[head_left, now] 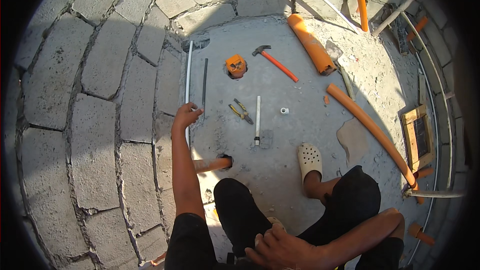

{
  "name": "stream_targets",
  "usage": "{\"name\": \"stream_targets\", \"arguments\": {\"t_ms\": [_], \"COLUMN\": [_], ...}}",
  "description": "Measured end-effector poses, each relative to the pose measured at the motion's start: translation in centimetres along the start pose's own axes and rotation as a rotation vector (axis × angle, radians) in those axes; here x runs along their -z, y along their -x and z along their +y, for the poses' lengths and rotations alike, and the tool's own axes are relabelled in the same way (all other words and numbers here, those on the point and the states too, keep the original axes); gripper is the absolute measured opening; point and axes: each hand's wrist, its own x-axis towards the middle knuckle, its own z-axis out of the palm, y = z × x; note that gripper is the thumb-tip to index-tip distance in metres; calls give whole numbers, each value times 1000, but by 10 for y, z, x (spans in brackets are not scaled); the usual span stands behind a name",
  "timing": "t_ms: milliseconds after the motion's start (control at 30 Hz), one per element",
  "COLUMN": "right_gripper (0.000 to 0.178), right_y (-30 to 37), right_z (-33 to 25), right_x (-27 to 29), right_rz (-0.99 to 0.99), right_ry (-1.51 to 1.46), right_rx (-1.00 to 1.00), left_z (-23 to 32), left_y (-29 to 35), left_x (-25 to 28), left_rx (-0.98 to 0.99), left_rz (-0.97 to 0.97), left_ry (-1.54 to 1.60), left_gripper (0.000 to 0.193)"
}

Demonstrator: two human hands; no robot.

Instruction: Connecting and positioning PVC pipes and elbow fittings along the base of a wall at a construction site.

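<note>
My left hand (187,115) is closed, its fingers curled over a long thin white pipe (189,72) that stretches along the foot of the left wall. Close to its fingertips is the lower end of a thin dark rod (205,82). My right hand (277,248) rests over my lap with its fingers apart and nothing visible in it. On the concrete in front of me are yellow-and-black pliers (242,112), a short white pipe (258,117) with a dark lower end and a small white pipe fitting (284,111). A claw hammer (277,64) with a red handle lies farther off.
An orange capped pipe stub (236,65) rises from the floor. Another orange pipe (212,164) runs into a hole near my left knee. Thick orange pipes (311,42) and a long bent one (372,126) lie on the right. A wooden frame (419,137) stands beyond; block walls (100,150) enclose the space.
</note>
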Motion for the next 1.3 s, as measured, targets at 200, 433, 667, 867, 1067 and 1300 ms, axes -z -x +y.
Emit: {"name": "stream_targets", "arguments": {"t_ms": [200, 433, 667, 867, 1067, 1300], "right_gripper": [18, 21, 21, 18, 17, 17], "right_y": [3, 4, -1, -5, -6, -5], "right_z": [-1, -2, -5, -6, -7, -7], "right_x": [2, -3, 12, 20, 19, 20], "right_rz": [-3, 35, -49, -101, -89, -69], "right_ry": [40, 21, 34, -16, -18, 7], "right_rx": [-4, -20, 5, 11, -8, 8], "left_z": [3, 12, 10, 12, 19, 19], "left_y": [1, 4, 2, 2, 8, 9], "left_x": [3, -5, 11, 11, 11, 12], "left_rx": [17, -19, 8, 0, 2, -17], "left_rz": [-14, -23, -72, -94, -62, -60], "left_ry": [4, 20, 41, 36, 23, 27], "left_gripper": [44, 34, 41, 37, 37, 34]}}
